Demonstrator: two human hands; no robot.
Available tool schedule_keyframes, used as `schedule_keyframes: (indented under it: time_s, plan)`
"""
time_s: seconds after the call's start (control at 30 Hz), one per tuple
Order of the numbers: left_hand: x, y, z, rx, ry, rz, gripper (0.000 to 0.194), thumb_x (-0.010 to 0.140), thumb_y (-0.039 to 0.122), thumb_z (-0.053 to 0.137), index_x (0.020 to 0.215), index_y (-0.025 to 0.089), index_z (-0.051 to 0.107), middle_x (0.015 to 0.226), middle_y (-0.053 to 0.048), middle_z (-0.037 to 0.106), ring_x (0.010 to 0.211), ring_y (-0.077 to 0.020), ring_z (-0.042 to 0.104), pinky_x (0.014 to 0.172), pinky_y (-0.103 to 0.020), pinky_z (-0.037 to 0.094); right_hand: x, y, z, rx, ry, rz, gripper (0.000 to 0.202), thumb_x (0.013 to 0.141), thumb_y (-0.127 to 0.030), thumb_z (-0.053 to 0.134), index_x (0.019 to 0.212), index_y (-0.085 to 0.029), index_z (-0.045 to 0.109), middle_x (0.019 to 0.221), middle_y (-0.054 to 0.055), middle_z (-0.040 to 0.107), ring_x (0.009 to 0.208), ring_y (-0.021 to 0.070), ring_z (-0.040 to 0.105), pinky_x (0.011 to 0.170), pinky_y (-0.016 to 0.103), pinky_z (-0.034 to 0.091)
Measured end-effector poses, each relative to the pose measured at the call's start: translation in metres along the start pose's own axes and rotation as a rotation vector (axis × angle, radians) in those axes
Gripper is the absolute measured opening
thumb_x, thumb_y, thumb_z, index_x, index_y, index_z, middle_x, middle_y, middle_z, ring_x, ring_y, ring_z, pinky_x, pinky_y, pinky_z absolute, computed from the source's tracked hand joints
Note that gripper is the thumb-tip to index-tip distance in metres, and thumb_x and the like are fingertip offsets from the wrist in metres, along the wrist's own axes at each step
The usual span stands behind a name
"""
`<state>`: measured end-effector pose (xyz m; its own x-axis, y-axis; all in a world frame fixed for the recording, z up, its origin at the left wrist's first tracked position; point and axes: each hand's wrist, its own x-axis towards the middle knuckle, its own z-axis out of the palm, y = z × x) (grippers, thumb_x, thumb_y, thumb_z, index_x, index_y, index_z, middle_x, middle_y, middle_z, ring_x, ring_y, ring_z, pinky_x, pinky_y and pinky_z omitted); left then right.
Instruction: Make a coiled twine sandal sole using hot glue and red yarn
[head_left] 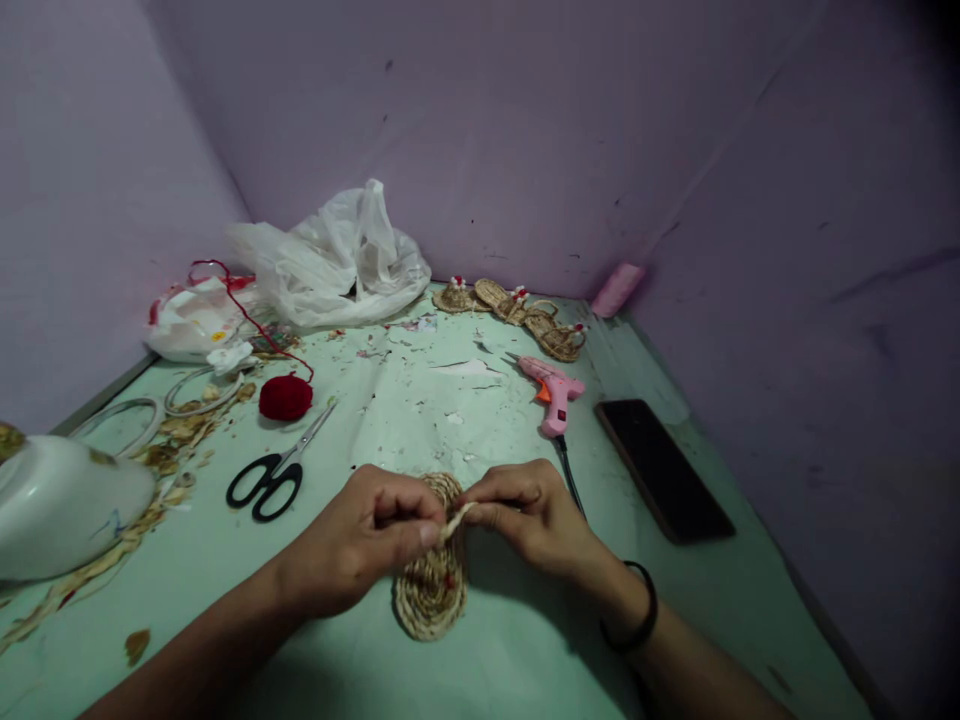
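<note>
A coiled, braided straw slipper sole lies on the pale green table right under my hands. Above its middle, a short braided straw strip is stretched between my fingers. My left hand pinches the strip's left end between thumb and fingertips. At the other end, my right hand pinches it the same way, a dark band around that wrist. Both hands cover part of the sole's upper half. A small red spot shows on the sole.
Black-handled scissors and a red yarn ball lie left. A pink glue gun, its cord running toward me, and a phone lie right. Small straw slippers and a white plastic bag sit along the back.
</note>
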<state>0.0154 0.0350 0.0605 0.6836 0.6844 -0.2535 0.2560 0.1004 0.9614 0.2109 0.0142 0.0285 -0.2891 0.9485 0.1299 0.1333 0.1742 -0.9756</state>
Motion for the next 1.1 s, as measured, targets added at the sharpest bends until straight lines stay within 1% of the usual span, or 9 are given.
schedule_keyframes:
  time_s: [0.03, 0.1, 0.3, 0.5, 0.67, 0.73, 0.83, 1.0, 1.1]
  plan:
    - [-0.001, -0.001, -0.001, -0.08, -0.067, 0.015, 0.026, 0.072, 0.038, 0.053, 0.064, 0.013, 0.057, 0.054, 0.002, 0.045, 0.05, -0.0095, 0.037, 0.048, -0.022, 0.027, 0.0, -0.001, 0.001, -0.013, -0.014, -0.046, 0.01, 0.073, -0.022, 0.066, 0.073, -0.015, 0.073, 0.062, 0.004, 0.069, 0.055, 0.0115, 0.059, 0.055, 0.023, 0.045]
    - [-0.001, -0.003, -0.006, -0.127, -0.108, 0.028, 0.025, 0.07, 0.036, 0.056, 0.063, 0.013, 0.058, 0.053, 0.002, 0.045, 0.051, -0.0093, 0.036, 0.048, -0.022, 0.026, 0.001, -0.001, 0.002, 0.003, -0.045, -0.067, 0.01, 0.074, -0.022, 0.066, 0.073, -0.015, 0.074, 0.06, 0.003, 0.068, 0.053, 0.0105, 0.058, 0.053, 0.022, 0.045]
    - [0.007, -0.003, -0.017, -0.057, 0.052, -0.007, 0.022, 0.067, 0.033, 0.059, 0.061, 0.012, 0.06, 0.053, 0.002, 0.048, 0.051, -0.0084, 0.037, 0.049, -0.021, 0.027, -0.003, -0.008, 0.003, 0.299, -0.057, 0.063, 0.006, 0.07, -0.02, 0.069, 0.071, -0.016, 0.074, 0.057, 0.0, 0.065, 0.05, 0.0071, 0.053, 0.05, 0.019, 0.042]
    - [0.009, 0.0, 0.001, -0.232, -0.135, -0.032, 0.019, 0.064, 0.03, 0.062, 0.061, 0.011, 0.061, 0.054, -0.001, 0.055, 0.05, -0.0095, 0.044, 0.047, -0.02, 0.032, -0.015, -0.024, 0.016, 0.552, -0.192, -0.002, 0.011, 0.07, -0.027, 0.072, 0.072, -0.017, 0.075, 0.058, 0.002, 0.065, 0.05, 0.0076, 0.054, 0.048, 0.019, 0.042]
    - [0.009, -0.005, -0.012, -0.222, 0.146, -0.016, 0.021, 0.063, 0.032, 0.064, 0.059, 0.012, 0.06, 0.049, 0.002, 0.051, 0.046, -0.0067, 0.037, 0.044, -0.019, 0.026, -0.004, -0.011, -0.007, 0.491, -0.23, 0.282, 0.026, 0.073, -0.037, 0.068, 0.083, -0.013, 0.072, 0.055, -0.001, 0.061, 0.04, 0.0022, 0.04, 0.038, 0.014, 0.03]
    - [0.009, -0.006, -0.021, -0.222, 0.207, -0.024, 0.022, 0.06, 0.032, 0.065, 0.057, 0.012, 0.059, 0.043, 0.005, 0.044, 0.041, -0.0046, 0.028, 0.042, -0.019, 0.02, 0.0, -0.007, -0.014, 0.406, -0.239, 0.352, 0.028, 0.072, -0.038, 0.068, 0.076, -0.011, 0.071, 0.05, -0.003, 0.056, 0.037, 0.0011, 0.035, 0.035, 0.014, 0.024]
    - [0.012, -0.006, -0.021, -0.23, 0.234, -0.085, 0.021, 0.056, 0.031, 0.067, 0.055, 0.011, 0.059, 0.04, 0.006, 0.041, 0.04, -0.0041, 0.026, 0.041, -0.019, 0.016, -0.003, -0.011, -0.012, 0.365, -0.2, 0.331, 0.028, 0.071, -0.038, 0.069, 0.065, -0.01, 0.068, 0.045, -0.005, 0.051, 0.035, 0.0008, 0.033, 0.033, 0.013, 0.023]
    - [0.016, -0.006, -0.007, -0.311, 0.12, -0.171, 0.021, 0.051, 0.03, 0.066, 0.052, 0.012, 0.056, 0.041, 0.005, 0.041, 0.04, -0.0039, 0.025, 0.039, -0.02, 0.013, -0.015, -0.025, -0.001, 0.488, -0.239, 0.19, 0.028, 0.072, -0.039, 0.067, 0.065, -0.012, 0.069, 0.047, -0.004, 0.053, 0.033, 0.0013, 0.036, 0.031, 0.013, 0.027]
    - [0.015, -0.006, -0.015, -0.317, 0.252, -0.18, 0.023, 0.051, 0.032, 0.068, 0.052, 0.013, 0.054, 0.039, 0.007, 0.036, 0.038, -0.003, 0.02, 0.039, -0.02, 0.01, -0.01, -0.018, -0.009, 0.427, -0.214, 0.29, 0.026, 0.072, -0.038, 0.068, 0.071, -0.012, 0.069, 0.049, -0.003, 0.056, 0.035, 0.0016, 0.041, 0.034, 0.013, 0.031]
